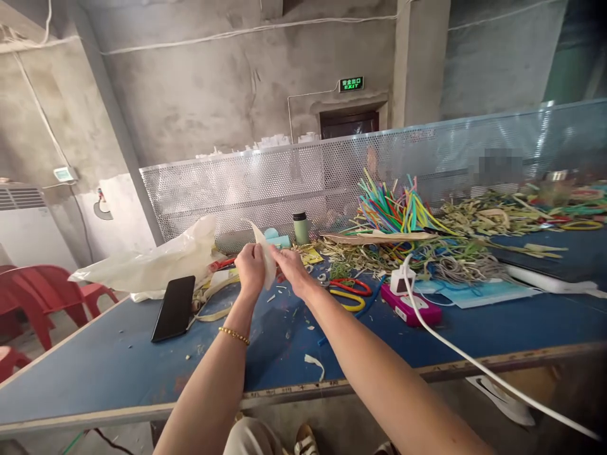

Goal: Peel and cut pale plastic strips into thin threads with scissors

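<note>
Left hand [250, 268] and right hand [293, 270], close together, both grip that pale strip [268, 268] above the tabletop [118, 366]; phone [174, 309] lies left, bottle [300, 230] stands beyond!

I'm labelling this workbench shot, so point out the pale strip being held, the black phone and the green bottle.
Pale strip [269, 268]: head view, on the broad face of its lower part.
Black phone [174, 309]: head view, middle of its upward face.
Green bottle [301, 232]: head view, on its body below the dark cap.
</note>
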